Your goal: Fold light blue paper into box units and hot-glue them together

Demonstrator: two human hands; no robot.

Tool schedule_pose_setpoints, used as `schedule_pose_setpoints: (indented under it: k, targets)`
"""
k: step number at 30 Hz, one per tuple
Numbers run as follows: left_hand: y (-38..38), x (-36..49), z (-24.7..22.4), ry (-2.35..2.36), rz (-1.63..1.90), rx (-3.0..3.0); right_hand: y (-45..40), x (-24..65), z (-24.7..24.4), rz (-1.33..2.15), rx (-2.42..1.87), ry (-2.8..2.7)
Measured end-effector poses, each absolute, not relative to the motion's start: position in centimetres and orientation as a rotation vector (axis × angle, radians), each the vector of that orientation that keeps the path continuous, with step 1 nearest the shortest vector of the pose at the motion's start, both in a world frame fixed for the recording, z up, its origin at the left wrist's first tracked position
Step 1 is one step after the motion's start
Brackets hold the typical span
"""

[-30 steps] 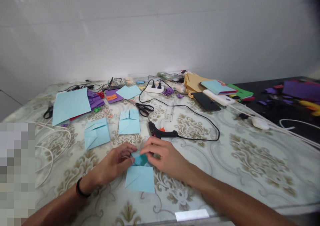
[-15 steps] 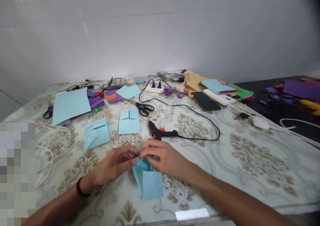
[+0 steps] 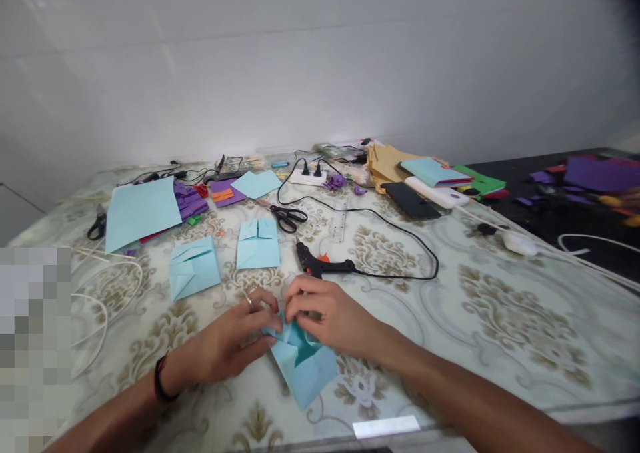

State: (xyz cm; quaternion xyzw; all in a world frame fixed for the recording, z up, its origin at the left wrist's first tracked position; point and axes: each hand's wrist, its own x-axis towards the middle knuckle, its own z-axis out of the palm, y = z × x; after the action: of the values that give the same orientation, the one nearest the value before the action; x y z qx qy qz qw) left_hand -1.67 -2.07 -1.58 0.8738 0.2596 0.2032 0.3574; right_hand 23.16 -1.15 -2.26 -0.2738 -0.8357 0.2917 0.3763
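Observation:
Both hands work on a folded light-blue paper [image 3: 306, 373] near the front of the table. My left hand [image 3: 240, 336], with a ring and a dark wristband, pinches its far left corner. At its far edge my right hand [image 3: 320, 309] grips the paper with curled fingers. The fold between them gapes, showing a darker blue inside. Beyond the hands lie two more folded blue papers, one at the left [image 3: 194, 267] and one in the middle [image 3: 258, 243]. A black glue gun [image 3: 323, 263] rests just past my right hand.
Black-handled scissors [image 3: 289, 218] and a clear ruler [image 3: 341, 223] lie farther back. The glue gun's cord loops right toward a white power strip [image 3: 309, 177]. A phone [image 3: 410, 200] and a stack of coloured paper [image 3: 435, 171] are at the back right. A white paper strip [image 3: 386, 427] sits at the front edge.
The folded paper has turned slightly and its pocket has opened wider. My left hand's fingers have moved over its corner; my right hand has barely shifted.

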Motion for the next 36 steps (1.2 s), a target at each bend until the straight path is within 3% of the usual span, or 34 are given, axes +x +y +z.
schedule_pose_setpoints:
  k: [7,12,15,23,29,36]
  targets:
    - [-1.8,-1.7,-2.4,0.712,0.558,2.219,-0.3,24.4,-0.6,0.884,-0.763,-2.17]
    - [-1.4,-1.7,-2.3,0.705,0.614,2.214,2.8,28.1,-0.8,0.513,-1.353,-2.099]
    - [-1.2,-1.7,-2.3,0.702,0.674,2.196,4.2,29.6,-2.3,0.488,-1.541,-2.262]
    - [-1.2,-1.7,-2.4,0.699,0.777,2.208,5.2,29.1,-3.8,0.471,-1.568,-2.359]
    - [-1.3,-1.7,-2.0,0.709,0.765,2.204,4.7,29.7,-1.2,0.395,-1.564,-2.161]
    - [-1.1,-1.9,-2.2,0.846,0.864,2.252,2.9,30.0,1.4,0.595,-1.397,-1.995]
